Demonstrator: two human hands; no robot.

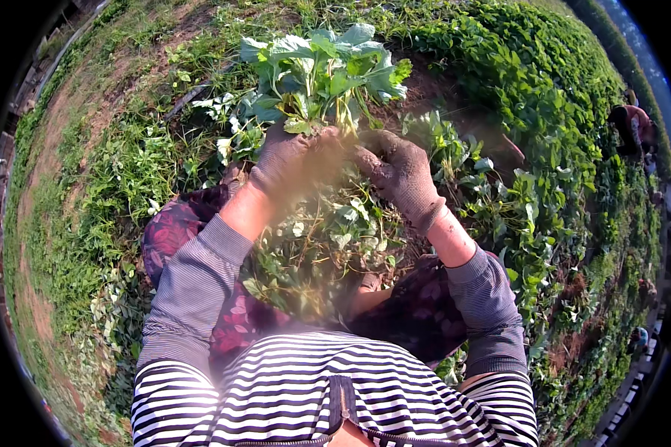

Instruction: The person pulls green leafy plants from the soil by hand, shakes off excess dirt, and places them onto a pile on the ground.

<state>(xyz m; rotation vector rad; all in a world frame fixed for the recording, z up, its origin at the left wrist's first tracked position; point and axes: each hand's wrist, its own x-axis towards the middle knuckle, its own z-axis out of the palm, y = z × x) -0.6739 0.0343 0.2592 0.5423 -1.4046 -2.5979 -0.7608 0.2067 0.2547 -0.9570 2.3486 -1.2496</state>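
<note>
My left hand [291, 153], in a soil-stained knit glove, is closed around the lower stems of a bunch of leafy green plants [324, 67]. The bunch stands upright, its broad leaves fanned out above the glove. My right hand [397, 165], gloved the same way, is at the right side of the stem bases, with thumb and fingers curled towards them. A blur over the middle hides the base of the bunch, and whether the right fingers grip anything is unclear. Loose leafy plants and dry stems [335, 223] lie below the hands, between my bent legs.
Dense low leafy plants [525, 72] cover the ground at the right. Grass and weeds [128, 173] grow at the left beside bare soil. A reddish tool-like object [513, 148] lies right of my right hand. Another person [634, 131] bends over the plants at the far right.
</note>
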